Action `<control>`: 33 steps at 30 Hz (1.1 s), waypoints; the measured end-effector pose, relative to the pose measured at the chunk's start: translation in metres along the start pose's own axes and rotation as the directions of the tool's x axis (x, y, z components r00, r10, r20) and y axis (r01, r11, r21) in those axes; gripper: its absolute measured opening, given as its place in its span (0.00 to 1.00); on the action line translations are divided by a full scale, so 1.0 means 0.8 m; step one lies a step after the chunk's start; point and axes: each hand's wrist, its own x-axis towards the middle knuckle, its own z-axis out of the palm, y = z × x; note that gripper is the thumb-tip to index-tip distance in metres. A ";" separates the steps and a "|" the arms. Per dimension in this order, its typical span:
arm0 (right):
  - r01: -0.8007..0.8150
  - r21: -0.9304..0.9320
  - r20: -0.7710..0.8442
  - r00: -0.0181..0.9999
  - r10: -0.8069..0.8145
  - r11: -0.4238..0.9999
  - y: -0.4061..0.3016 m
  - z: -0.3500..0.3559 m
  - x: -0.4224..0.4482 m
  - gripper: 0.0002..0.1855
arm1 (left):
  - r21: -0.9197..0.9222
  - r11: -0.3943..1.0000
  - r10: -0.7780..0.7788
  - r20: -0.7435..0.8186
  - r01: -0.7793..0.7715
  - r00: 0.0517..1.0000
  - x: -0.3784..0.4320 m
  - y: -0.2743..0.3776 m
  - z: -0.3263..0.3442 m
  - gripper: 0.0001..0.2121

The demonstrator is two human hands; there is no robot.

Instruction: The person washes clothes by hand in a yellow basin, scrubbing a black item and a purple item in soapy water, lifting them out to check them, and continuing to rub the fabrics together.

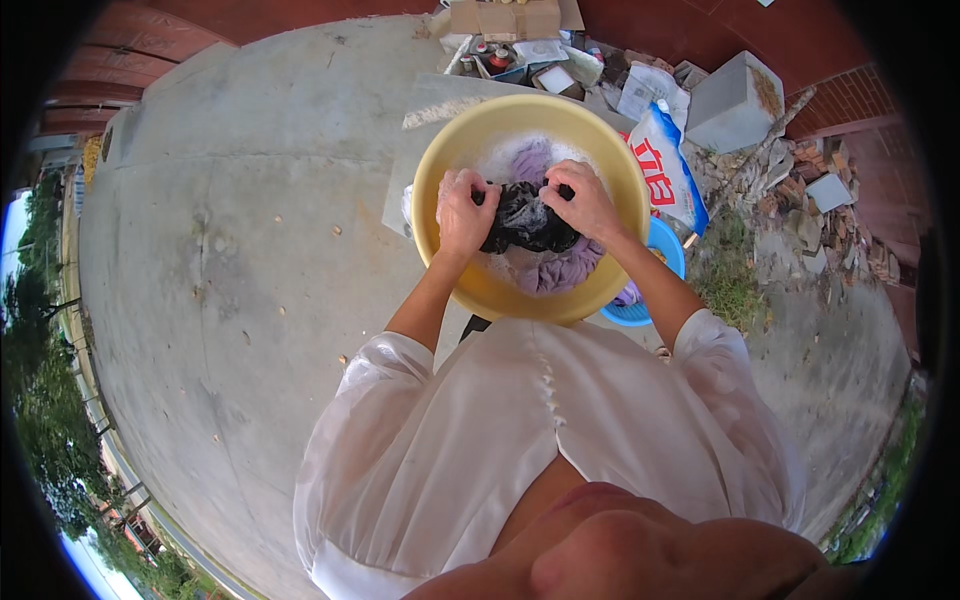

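A large yellow plastic basin [442,274] stands before me, holding sudsy water. Both hands are over it, gripping a wet black cloth [529,217] between them. My left hand [463,210] pinches the cloth's left end, with thumb and fingers closed on it. On the other side my right hand [581,199] holds the right end in the same way. Purple cloth [559,271] lies in the suds below the black one, and more purple cloth [531,159] shows above it. White foam covers part of the water.
Right of the basin are a blue plastic basin [677,251] with purple cloth inside and a white-and-blue detergent bag [664,169]. Beyond stand a cardboard box [506,21], bottles, a pale rectangular block [731,105] and broken bricks [795,187]. Concrete ground [262,225] extends leftward.
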 end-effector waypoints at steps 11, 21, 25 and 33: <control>-0.008 -0.647 0.210 0.959 0.189 0.762 0.027 0.083 -0.001 0.22 | 0.586 0.804 -0.068 0.253 -0.097 0.965 0.002 -0.031 0.098 0.18; -0.171 -0.570 0.086 0.960 0.266 0.803 0.064 0.091 0.047 0.20 | 0.408 0.912 -0.174 0.290 0.043 0.941 0.056 -0.046 0.101 0.16; -0.294 -0.202 -0.070 0.956 0.286 0.934 0.044 0.064 0.052 0.24 | -0.072 0.982 -0.177 0.012 0.177 0.984 0.057 -0.049 0.068 0.22; 0.058 0.163 0.072 0.995 -0.070 0.985 -0.022 -0.007 0.014 0.11 | -0.136 0.989 -0.081 -0.132 0.063 0.988 -0.032 -0.005 -0.006 0.20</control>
